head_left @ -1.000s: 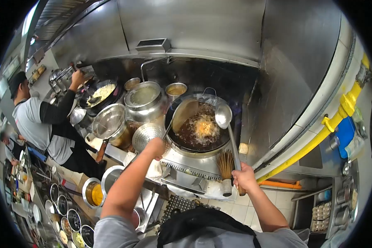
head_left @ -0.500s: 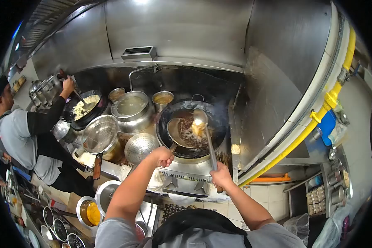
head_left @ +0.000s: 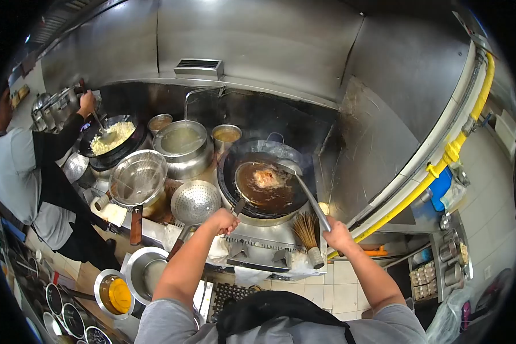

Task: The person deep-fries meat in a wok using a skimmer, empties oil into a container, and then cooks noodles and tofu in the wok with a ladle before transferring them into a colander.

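In front of me a dark wok [head_left: 307, 192] sits on the burner, with brown liquid [head_left: 264, 198] inside. A pale, foaming piece of food [head_left: 268, 179] lies in that liquid. My right hand [head_left: 338, 236] is closed round the long handle of a metal ladle [head_left: 291, 167], whose bowl rests by the wok's far right side. My left hand [head_left: 223, 222] is closed on a metal handle [head_left: 239, 206] that runs into the wok at its near left edge. I cannot make out fully what that handle belongs to.
A bamboo brush [head_left: 308, 232] leans right of the wok. To the left stand a perforated strainer [head_left: 195, 202], a mesh strainer [head_left: 137, 178], a lidded pot [head_left: 181, 140] and a sauce pot [head_left: 226, 136]. A co-worker [head_left: 23, 178] stirs food in another wok [head_left: 117, 136].
The ladle's bowl has moved right, away from the food. My right hand has shifted right and up. The curved metal in the wok has lowered, and liquid now spreads around the food.
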### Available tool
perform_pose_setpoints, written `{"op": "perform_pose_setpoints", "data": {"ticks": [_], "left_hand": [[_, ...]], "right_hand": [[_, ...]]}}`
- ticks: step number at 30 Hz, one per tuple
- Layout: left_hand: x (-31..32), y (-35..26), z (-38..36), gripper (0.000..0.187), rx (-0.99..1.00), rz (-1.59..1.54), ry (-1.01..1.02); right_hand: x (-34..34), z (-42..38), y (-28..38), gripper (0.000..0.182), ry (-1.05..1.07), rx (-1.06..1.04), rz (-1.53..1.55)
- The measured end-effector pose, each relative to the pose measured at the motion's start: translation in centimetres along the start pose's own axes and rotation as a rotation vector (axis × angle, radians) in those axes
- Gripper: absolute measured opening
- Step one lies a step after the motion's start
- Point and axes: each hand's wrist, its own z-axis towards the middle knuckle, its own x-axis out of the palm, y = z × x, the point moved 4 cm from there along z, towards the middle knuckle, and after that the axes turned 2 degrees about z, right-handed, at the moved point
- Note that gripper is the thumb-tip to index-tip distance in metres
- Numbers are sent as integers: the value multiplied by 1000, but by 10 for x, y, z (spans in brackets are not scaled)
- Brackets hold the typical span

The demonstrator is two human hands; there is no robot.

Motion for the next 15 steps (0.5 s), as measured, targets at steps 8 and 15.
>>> {"op": "perform_pose_setpoints", "data": {"ticks": [8, 15], "left_hand": [[9, 1, -16, 14, 52, -49, -14], [26, 6, -4, 12, -22, -384, 100]], "right_hand": [[34, -20, 20, 33, 223, 229, 641], [87, -3, 40, 22, 110, 182, 770]]}}
